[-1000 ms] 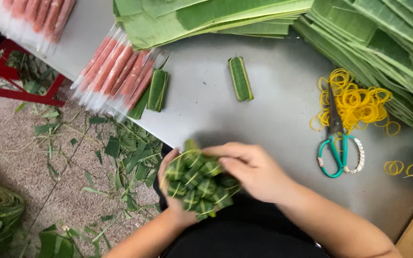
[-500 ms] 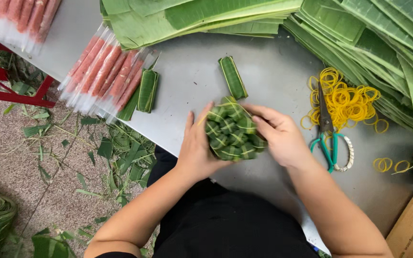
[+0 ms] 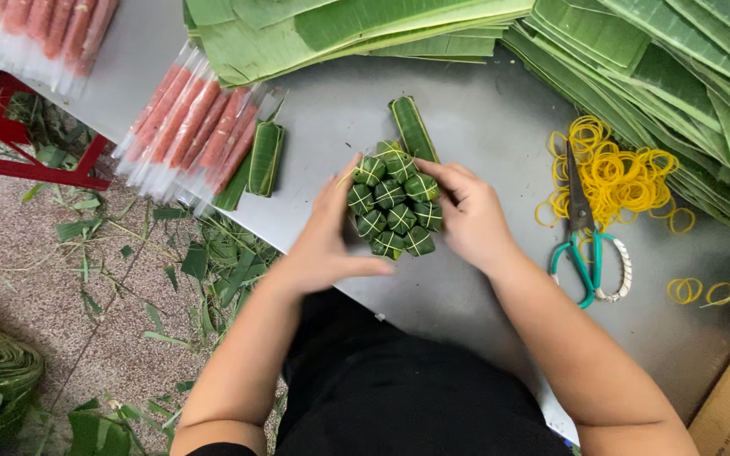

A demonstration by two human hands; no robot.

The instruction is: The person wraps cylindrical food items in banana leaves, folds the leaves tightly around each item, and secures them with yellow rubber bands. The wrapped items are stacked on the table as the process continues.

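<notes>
Two hands work at the near edge of a grey worktop (image 3: 483, 110) in the single head view.

1. Left hand (image 3: 324, 245): fingers straight and together, palm pressed flat against the left side of the bundle (image 3: 392, 206). It is not curled round anything.
2. Right hand (image 3: 469, 218): fingers cupped round the right side of the bundle, fingertips reaching its far edge.
3. Bundle: a tight cluster of small leaf-wrapped parcels, each tied with pale string, standing on end on the worktop between the two palms, just inside the near edge.
4. Surroundings:
   - One loose leaf roll (image 3: 412, 128) lies just beyond the bundle, touching or almost touching it.
   - Another roll (image 3: 265, 158) lies to the left, beside the pink sticks in clear bags (image 3: 194, 131).
   - Scissors (image 3: 583, 228) with green handles lie to the right, partly over a heap of yellow rubber bands (image 3: 614, 173).
   - Stacked banana leaves (image 3: 340, 29) fill the far side.
   - Leaf scraps (image 3: 213, 253) litter the floor on the left.

Procedure note, as a judgement: to square the cluster well, press both palms inward evenly, keep the parcel ends level on the worktop, and hold the outer row from tipping. Keep the bundle clear of the near edge, since a parcel pushed outward would likely drop to the floor.
</notes>
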